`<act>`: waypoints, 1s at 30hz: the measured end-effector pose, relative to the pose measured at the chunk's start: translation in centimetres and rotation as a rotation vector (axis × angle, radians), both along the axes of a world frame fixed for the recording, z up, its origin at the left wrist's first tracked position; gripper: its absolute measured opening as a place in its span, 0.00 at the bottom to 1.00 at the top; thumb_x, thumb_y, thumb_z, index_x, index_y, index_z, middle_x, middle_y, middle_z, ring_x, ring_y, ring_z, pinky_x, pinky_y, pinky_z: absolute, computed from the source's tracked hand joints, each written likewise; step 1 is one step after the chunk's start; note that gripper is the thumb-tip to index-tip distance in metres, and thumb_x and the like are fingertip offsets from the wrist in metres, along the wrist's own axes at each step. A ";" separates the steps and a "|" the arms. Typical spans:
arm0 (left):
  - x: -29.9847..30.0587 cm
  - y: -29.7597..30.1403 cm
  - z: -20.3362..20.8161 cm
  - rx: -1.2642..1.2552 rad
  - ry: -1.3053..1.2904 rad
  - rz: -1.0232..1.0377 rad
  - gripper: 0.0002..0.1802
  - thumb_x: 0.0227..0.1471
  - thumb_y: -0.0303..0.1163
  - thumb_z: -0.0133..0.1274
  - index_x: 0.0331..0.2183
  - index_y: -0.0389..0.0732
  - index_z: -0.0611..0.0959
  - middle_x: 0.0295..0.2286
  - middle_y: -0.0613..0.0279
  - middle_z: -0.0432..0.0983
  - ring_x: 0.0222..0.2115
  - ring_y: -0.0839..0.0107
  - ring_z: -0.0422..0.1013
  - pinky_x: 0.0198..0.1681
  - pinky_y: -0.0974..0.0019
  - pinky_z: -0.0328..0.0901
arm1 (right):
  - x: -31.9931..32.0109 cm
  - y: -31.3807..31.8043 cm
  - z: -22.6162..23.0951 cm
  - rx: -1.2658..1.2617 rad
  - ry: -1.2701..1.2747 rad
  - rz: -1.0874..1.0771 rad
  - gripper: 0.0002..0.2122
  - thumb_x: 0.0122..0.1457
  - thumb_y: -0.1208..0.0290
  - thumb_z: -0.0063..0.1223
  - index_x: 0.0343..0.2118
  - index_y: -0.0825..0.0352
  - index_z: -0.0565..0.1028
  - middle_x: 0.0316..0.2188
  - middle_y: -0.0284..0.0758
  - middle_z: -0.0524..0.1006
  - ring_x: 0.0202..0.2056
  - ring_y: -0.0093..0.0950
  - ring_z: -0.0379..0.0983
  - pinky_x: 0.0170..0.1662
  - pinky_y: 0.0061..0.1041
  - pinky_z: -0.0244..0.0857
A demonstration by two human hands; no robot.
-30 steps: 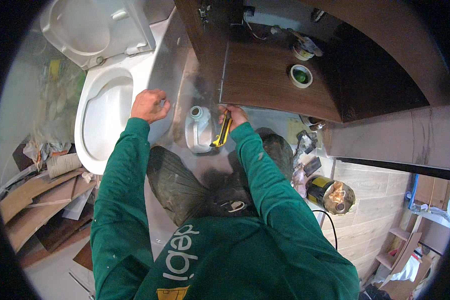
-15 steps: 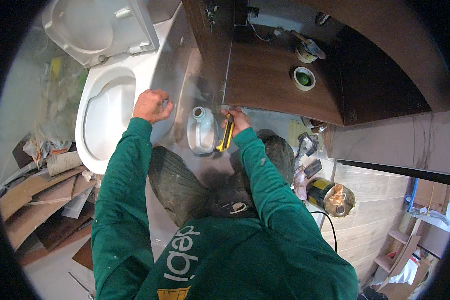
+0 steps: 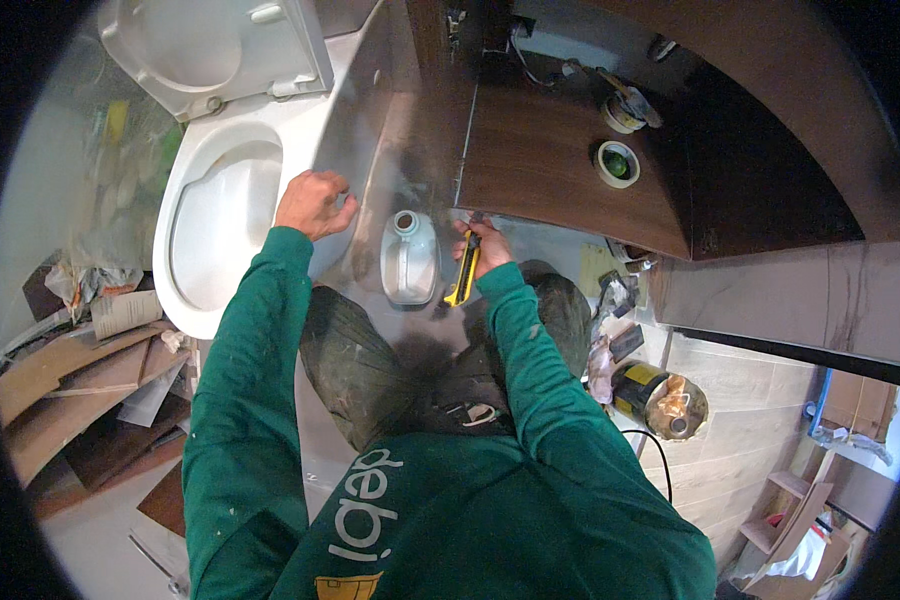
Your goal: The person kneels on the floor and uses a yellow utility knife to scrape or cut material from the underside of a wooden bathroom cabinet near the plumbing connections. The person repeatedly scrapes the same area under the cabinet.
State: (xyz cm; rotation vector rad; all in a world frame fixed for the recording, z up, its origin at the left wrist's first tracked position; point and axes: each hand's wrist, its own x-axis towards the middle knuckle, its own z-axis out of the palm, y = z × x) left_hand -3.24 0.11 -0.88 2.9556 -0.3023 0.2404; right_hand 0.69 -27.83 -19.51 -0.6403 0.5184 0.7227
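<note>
My left hand (image 3: 315, 205) rests with curled fingers against the right side of the white toilet bowl (image 3: 175, 285), and I see nothing between them. In my right hand (image 3: 491, 247) is a yellow and black utility knife (image 3: 465, 270), its handle end pointing down toward me. Its tip end is at the lower front edge of the dark brown wooden cabinet (image 3: 540, 170); the blade is too small to make out. Between my two hands a whitish plastic jug (image 3: 410, 265) without a cap stands on the floor, just left of the knife.
Inside the cabinet sit a roll of tape (image 3: 617, 164) and a tub with a brush (image 3: 625, 112). Wood offcuts (image 3: 90, 385) lie at the left. A black and yellow canister (image 3: 660, 395) stands at the right, beside rags and a black cable (image 3: 662, 455).
The view has shifted a little, so most things sit slightly to the right. My right hand keeps the knife at the cabinet edge, and my left hand stays by the toilet.
</note>
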 end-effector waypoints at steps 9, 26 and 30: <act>0.1 0.5 -0.7 0.005 -0.044 -0.020 0.10 0.41 0.37 0.57 0.22 0.39 0.82 0.22 0.55 0.76 0.24 0.53 0.72 0.33 0.57 0.68 | 0.0 1.4 0.1 0.081 0.023 -0.006 0.11 0.65 0.71 0.35 0.48 0.53 0.64 0.37 0.38 0.76 0.20 0.30 0.65 0.23 0.34 0.64; 0.1 0.4 -0.8 0.007 -0.068 0.006 0.09 0.40 0.35 0.58 0.22 0.39 0.82 0.22 0.55 0.77 0.23 0.54 0.73 0.32 0.56 0.69 | -0.1 0.9 0.5 -0.037 -0.012 -0.031 0.09 0.63 0.73 0.36 0.45 0.55 0.64 0.36 0.38 0.76 0.21 0.32 0.66 0.24 0.35 0.64; 0.2 0.5 -0.9 -0.011 -0.037 0.004 0.09 0.40 0.35 0.57 0.23 0.39 0.82 0.23 0.56 0.77 0.24 0.54 0.73 0.33 0.57 0.69 | 0.8 1.8 0.1 -0.048 0.024 -0.009 0.07 0.64 0.72 0.34 0.44 0.55 0.61 0.36 0.39 0.78 0.20 0.33 0.67 0.21 0.36 0.65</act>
